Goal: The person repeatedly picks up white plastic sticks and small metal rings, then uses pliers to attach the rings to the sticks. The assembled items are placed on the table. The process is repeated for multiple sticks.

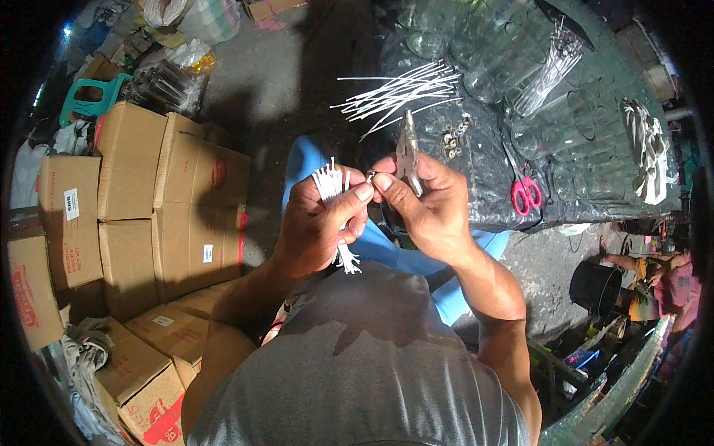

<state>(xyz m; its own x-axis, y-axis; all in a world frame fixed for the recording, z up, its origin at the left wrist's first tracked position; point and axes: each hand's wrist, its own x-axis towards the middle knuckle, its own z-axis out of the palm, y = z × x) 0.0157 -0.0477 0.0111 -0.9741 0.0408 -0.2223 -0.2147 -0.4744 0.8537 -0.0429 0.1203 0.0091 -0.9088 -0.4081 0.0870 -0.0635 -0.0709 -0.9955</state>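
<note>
My left hand (316, 215) is closed round a bundle of white wick-like strands (331, 184), whose ends stick out above and below the fist. Its thumb and forefinger meet my right fingertips at a tiny piece (370, 176), too small to make out fully. In my right hand (428, 208) a pair of metal pliers (407, 152) rests between thumb and palm, jaws pointing up and away. More loose white strands (401, 93) lie fanned out on the black plastic-covered table beyond my hands. Small round metal pieces (454, 140) are scattered beside them.
Pink-handled scissors (526, 195) lie right of the metal pieces. Several glass jars (573, 134) stand on the table, one holding white strands (550, 74); white cloth strips (645, 152) lie at the far right. Cardboard boxes (126, 163) are stacked at left. Another person (673, 279) is at right.
</note>
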